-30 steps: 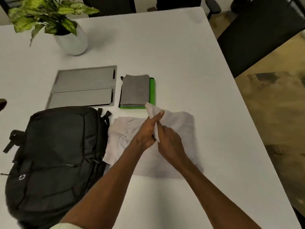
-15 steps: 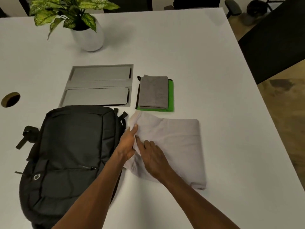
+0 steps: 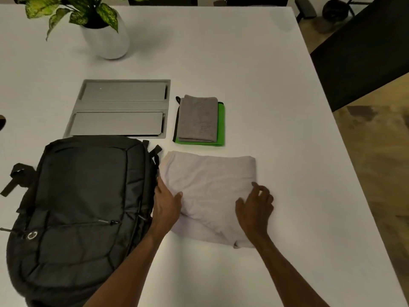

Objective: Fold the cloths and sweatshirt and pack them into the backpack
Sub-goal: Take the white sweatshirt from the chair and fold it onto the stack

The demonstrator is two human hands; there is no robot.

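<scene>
My left hand (image 3: 166, 206) lies flat with fingers together along the left edge of the folded sweatshirt (image 3: 210, 191), wedged between it and the backpack (image 3: 81, 209). My right hand (image 3: 255, 208) rests on the sweatshirt's right side, fingers loosely spread and slightly curled, gripping nothing. The sweatshirt lies folded on the worktop (image 3: 254, 85), touching the backpack. The backpack lies flat and zipped; I cannot see inside. Beyond the sweatshirt, a folded grey cloth (image 3: 197, 118) sits stacked on a green cloth (image 3: 221, 125).
</scene>
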